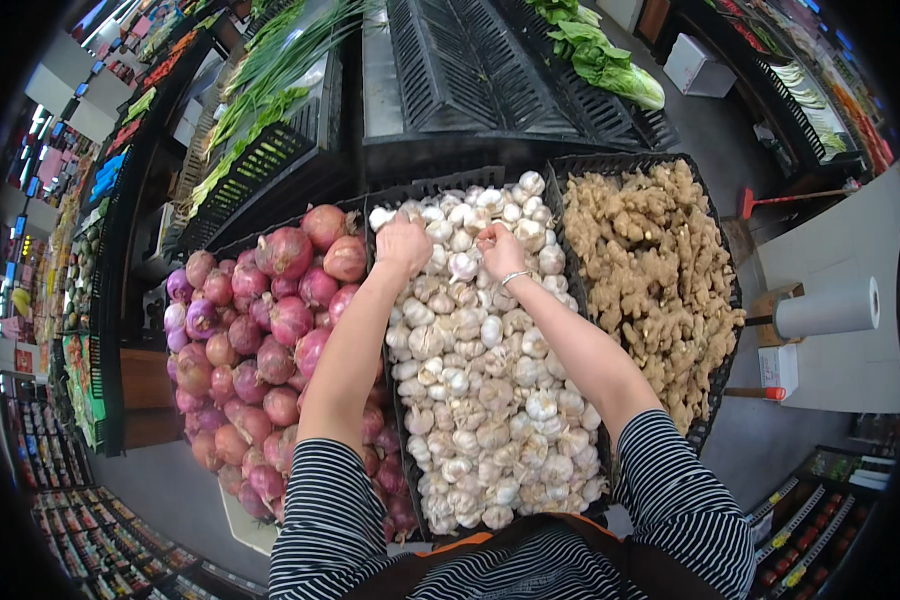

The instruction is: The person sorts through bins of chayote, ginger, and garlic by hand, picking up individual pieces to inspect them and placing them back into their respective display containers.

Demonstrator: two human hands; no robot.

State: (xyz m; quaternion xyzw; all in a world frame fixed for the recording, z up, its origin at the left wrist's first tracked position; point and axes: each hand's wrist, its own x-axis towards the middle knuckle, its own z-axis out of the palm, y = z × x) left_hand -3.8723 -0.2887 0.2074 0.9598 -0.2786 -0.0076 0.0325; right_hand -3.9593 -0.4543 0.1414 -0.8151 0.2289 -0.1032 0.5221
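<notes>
Garlic bulbs [465,322] fill the middle black plastic crate between red onions [274,360] and ginger roots [641,262]. Near the crate's back left corner, my left hand [405,244] reaches down onto the garlic with its fingers bent; its fingertips and anything in them are hard to make out. To its right, my right hand [501,251] is over the back part of the garlic, thumb and fingers brought close together. Whether it pinches something small cannot be told. A garlic bulb [463,266] lies just left of that hand. A bracelet circles my right wrist.
Behind the crates stands a black slatted display rack [457,75] with leafy lettuce [607,67] at its right. Green onions [270,82] lie in a crate at the back left. On the right are a roll of plastic bags [829,309] and a red-headed long-handled tool [748,202].
</notes>
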